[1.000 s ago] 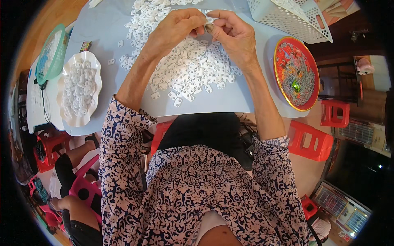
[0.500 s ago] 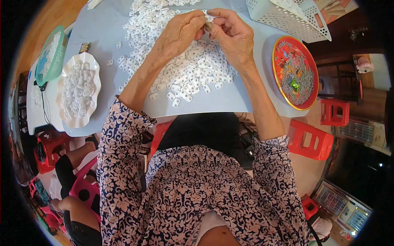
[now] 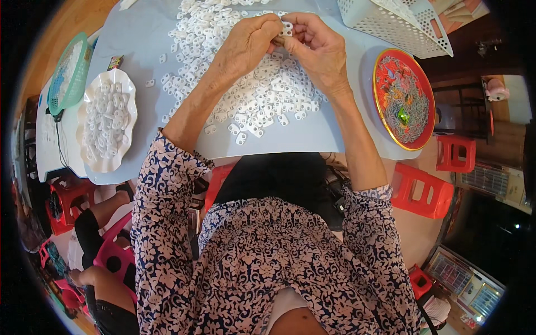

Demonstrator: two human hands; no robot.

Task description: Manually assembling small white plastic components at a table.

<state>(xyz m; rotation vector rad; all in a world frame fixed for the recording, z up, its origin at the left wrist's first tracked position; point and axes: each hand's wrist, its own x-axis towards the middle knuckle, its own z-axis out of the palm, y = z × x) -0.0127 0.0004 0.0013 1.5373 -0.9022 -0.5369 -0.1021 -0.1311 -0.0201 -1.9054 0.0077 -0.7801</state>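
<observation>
My left hand (image 3: 248,44) and my right hand (image 3: 318,47) meet fingertip to fingertip over a heap of small white plastic pieces (image 3: 251,95) on the grey table (image 3: 312,134). Together they pinch one small white plastic piece (image 3: 286,29) between them. The fingers hide most of that piece. More white pieces spread from under my hands toward the far edge of the table.
A white scalloped plate (image 3: 106,120) full of white pieces sits at the left, with a green mesh basket (image 3: 70,72) beyond it. A round red tray (image 3: 405,97) lies at the right, a white perforated basket (image 3: 399,25) behind it. Red plastic stools (image 3: 424,190) stand below. Another person's legs (image 3: 95,245) show lower left.
Both hands stay together over the heap, with only small finger movements on the held piece.
</observation>
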